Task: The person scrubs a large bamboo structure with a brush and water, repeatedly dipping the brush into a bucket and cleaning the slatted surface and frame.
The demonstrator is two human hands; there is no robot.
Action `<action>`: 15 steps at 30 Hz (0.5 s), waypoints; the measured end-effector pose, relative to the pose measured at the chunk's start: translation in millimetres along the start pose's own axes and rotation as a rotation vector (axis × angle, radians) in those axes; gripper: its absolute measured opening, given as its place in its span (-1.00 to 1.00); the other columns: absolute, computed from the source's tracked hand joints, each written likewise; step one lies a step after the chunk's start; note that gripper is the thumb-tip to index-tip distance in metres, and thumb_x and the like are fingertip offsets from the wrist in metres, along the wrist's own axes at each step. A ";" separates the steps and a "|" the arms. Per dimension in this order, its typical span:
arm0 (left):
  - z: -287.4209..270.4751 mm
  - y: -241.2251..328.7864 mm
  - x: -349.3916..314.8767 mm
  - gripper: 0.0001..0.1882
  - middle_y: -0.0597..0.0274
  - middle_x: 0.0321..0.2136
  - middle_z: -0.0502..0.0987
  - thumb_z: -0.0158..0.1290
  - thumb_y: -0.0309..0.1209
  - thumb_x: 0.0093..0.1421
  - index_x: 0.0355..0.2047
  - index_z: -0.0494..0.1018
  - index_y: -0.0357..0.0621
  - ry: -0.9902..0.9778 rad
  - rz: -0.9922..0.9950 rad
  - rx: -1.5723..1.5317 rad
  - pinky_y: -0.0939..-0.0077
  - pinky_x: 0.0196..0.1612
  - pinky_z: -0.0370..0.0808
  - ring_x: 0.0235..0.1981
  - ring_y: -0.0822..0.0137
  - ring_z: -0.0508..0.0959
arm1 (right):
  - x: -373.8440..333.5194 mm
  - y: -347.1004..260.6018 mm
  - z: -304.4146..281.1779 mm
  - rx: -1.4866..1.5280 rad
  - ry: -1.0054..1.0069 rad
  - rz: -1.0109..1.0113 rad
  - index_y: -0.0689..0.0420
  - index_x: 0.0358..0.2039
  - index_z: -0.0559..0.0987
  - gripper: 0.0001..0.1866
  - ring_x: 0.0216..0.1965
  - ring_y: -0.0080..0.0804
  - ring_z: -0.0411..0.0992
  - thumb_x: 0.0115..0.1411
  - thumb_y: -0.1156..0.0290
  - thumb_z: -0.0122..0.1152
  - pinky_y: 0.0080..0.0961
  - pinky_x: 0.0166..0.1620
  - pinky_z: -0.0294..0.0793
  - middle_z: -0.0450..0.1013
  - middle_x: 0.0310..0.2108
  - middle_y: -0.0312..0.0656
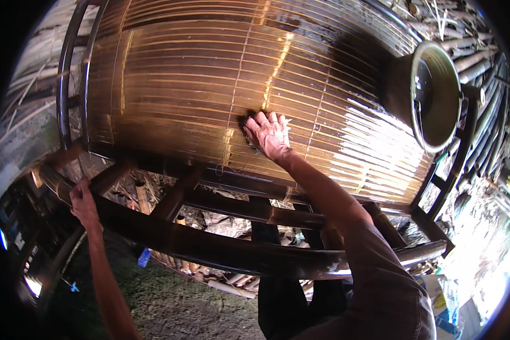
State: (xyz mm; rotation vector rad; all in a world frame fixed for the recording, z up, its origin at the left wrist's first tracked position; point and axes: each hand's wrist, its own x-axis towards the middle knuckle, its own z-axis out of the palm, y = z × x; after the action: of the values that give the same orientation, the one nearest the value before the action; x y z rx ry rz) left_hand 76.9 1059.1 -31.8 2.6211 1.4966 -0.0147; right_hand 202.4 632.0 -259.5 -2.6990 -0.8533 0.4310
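Observation:
My right hand (pixel 267 135) presses down on the wet, brown bamboo slat surface (pixel 175 85) of a bench, fingers bent and close together. Pale scraps poke out beside the fingers and under the palm; what they belong to is mostly hidden. At the lower left, my left hand (pixel 84 207) is closed on the dark, thick bamboo rail (pixel 209 245) that runs along the bench's near side. On the right part of the slats a bucket (pixel 428 96) lies tilted with its mouth facing right, its wire handle hanging at the rim.
Dark bamboo crosspieces (pixel 178 195) join the near rail to the slatted part, with gaps between them. Cut bamboo poles (pixel 484 113) are piled at the far right. A small blue object (pixel 144 258) is below the rail, above mossy ground (pixel 170 306).

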 end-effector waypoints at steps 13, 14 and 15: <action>6.1 -33.0 35.4 -0.22 0.04 -0.11 0.54 -0.43 0.30 0.20 -0.08 0.52 -0.05 -0.009 -0.068 0.303 -0.14 0.12 0.14 -0.01 -0.06 0.46 | -281.8 265.7 -111.4 1.011 0.162 0.910 0.09 0.13 0.32 -0.53 0.14 -0.14 0.22 0.20 0.30 0.00 -0.29 0.15 0.23 0.24 0.12 -0.07; 12.9 -23.0 30.7 -0.21 0.04 -0.11 0.54 -0.44 0.31 0.20 -0.07 0.51 -0.05 -0.051 -0.035 0.317 -0.14 0.12 0.14 -0.02 -0.07 0.47 | -307.2 273.4 -125.2 1.098 0.223 0.857 0.13 0.15 0.30 -0.53 0.14 -0.16 0.22 0.22 0.34 -0.02 -0.33 0.15 0.23 0.22 0.14 -0.05; 15.6 -13.8 24.0 -0.19 0.04 -0.11 0.54 -0.45 0.32 0.20 -0.05 0.50 -0.06 -0.079 -0.008 0.332 -0.15 0.12 0.15 -0.03 -0.07 0.48 | -326.9 274.0 -133.7 1.118 0.263 0.786 0.17 0.18 0.28 -0.52 0.15 -0.18 0.23 0.24 0.37 -0.04 -0.37 0.15 0.23 0.20 0.16 -0.02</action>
State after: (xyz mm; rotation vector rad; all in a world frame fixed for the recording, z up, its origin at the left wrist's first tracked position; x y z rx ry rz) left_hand 78.1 1084.9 -50.4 2.8226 1.5982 -0.3952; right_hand 134.8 199.8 -167.7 -1.8078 0.4819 0.4779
